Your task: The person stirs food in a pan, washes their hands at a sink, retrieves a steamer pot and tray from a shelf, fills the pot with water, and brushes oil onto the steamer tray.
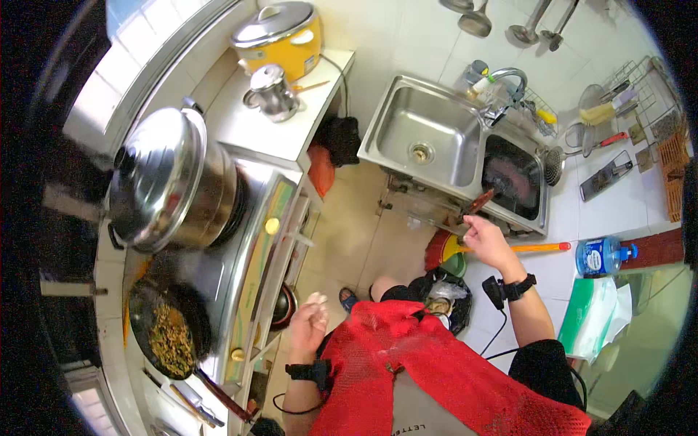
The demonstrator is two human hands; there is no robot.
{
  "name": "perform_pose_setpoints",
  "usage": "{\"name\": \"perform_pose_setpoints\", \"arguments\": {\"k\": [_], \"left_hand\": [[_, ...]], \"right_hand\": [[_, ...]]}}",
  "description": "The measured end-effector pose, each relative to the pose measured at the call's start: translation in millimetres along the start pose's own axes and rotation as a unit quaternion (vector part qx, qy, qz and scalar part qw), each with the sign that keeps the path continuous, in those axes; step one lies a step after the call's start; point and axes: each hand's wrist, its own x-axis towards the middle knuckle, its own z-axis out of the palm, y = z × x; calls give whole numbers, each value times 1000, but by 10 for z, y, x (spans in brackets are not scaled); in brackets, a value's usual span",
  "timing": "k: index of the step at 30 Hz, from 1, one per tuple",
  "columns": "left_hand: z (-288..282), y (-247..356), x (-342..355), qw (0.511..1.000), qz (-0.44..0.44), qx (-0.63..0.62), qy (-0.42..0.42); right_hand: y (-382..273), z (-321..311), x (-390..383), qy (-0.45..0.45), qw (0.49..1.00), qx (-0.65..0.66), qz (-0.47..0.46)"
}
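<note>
My right hand (486, 243) is closed, its fingers curled at the near end of a dark reddish-brown handle (478, 204) by the sink's front edge. What the handle belongs to is not plain. Behind it, the sink's small right basin (542, 211) holds something dark with a brownish patch. My left hand (310, 323) hangs in the air beside the stove front, fingers loosely bent and apart, nothing visible in it. To its left, a black frying pan (200, 320) of chopped, browned food (171, 341) sits on the stove (254, 243).
A large lidded steel pot (218, 196) stands on the stove. Beyond are a metal pitcher (275, 102) and a yellow rice cooker (291, 54). The bigger sink basin (429, 116) has a faucet (518, 83). A broom (443, 251) and a black bag (459, 309) lie low near my right arm.
</note>
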Motion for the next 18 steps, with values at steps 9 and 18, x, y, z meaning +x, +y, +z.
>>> {"name": "perform_pose_setpoints", "arguments": {"k": [9, 18], "left_hand": [[1937, -246, 1253, 991, -66, 115, -21], [3508, -842, 2819, 980, -164, 74, -86]], "right_hand": [[929, -433, 1709, 46, 998, 23, -21], [1985, -702, 3474, 150, 975, 137, 85]]}}
